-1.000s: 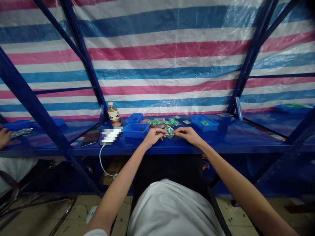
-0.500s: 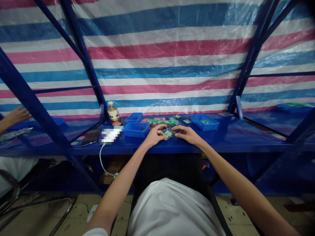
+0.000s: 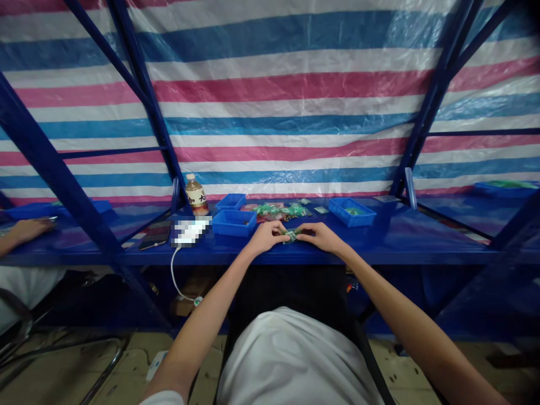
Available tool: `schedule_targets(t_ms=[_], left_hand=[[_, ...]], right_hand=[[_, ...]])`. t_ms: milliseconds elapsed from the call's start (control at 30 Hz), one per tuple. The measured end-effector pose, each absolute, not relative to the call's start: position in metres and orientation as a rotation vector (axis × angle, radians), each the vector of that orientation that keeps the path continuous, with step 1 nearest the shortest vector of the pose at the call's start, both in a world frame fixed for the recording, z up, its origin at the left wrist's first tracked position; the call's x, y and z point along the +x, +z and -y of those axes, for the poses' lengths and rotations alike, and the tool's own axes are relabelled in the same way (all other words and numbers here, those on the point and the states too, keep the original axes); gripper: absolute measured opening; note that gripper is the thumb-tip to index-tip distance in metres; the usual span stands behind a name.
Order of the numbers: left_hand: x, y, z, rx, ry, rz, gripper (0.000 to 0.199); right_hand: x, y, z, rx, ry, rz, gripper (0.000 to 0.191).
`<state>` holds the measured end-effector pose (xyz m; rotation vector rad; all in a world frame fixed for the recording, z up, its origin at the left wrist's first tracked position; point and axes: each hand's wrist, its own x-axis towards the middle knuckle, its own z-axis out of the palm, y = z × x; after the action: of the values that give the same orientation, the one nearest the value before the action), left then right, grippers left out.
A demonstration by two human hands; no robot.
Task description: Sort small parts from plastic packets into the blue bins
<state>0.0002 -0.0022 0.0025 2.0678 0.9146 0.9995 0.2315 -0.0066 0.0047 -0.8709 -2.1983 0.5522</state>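
Backdrop: striped plastic sheeting in white, blue and red point(image 3: 278, 84) hangs behind everything, likely put up as a screen.
Worktop: glossy blue table point(image 3: 413, 239), running under all I handle.
Tray: open rectangular blue plastic tray point(image 3: 358, 220), my landmark, with small greenish pieces inside; within reach of my right arm, presumably for convenience.
Bin: open rectangular blue plastic bin point(image 3: 230, 230), well to the left of the tray, a few small dark bits in it.
Heap: loose pile of green and red plastic-wrapped pieces point(image 3: 274, 211), left of the tray and just beyond my fingers, probably left there so each piece is a short reach away.
Bottle: brown-and-cream labelled plastic bottle point(image 3: 197, 197), farther left of the tray than the bin, seemingly stood out of my elbows' way.
Left hand: my bare left hand point(image 3: 269, 235), left of the tray, thumb and fingers pinched on the packet's left edge.
Right hand: my bare right hand point(image 3: 319, 234), nearer me than the tray, thumb and fingertips closed on the opposite edge.
Packet: small transparent green-and-white plastic packet point(image 3: 290, 237), left of the tray, between my two sets of fingertips; gripping both sides probably keeps it level. Whether it touches the tabletop, I cannot tell.
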Motion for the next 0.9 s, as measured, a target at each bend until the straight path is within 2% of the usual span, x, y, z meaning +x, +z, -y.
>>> schedule_targets(t_ms=[133,233,500,633,900], left_hand=[[0.003,0.002,0.003,2.101,1.024,-0.886,0.027],[0.004,0.001,0.002,2.066,1.054,-0.926,0.027],[0.002,0.002,0.002,2.177,1.005,-0.932,0.025],[0.001,0.003,0.004,2.216,0.998,-0.937,0.028],[0.002,0.005,0.004,2.239,0.959,-0.990,0.029]], right_hand=[[0.233,0.004,0.003,-0.857,0.474,2.166,0.030],[0.249,0.004,-0.008,-0.946,0.297,1.933,0.030],[0.327,0.011,-0.030,-1.430,-0.575,1.419,0.035],[0.335,0.003,-0.031,-1.667,-0.647,1.539,0.036],[0.324,0.000,-0.028,-1.845,-0.654,1.548,0.041]])
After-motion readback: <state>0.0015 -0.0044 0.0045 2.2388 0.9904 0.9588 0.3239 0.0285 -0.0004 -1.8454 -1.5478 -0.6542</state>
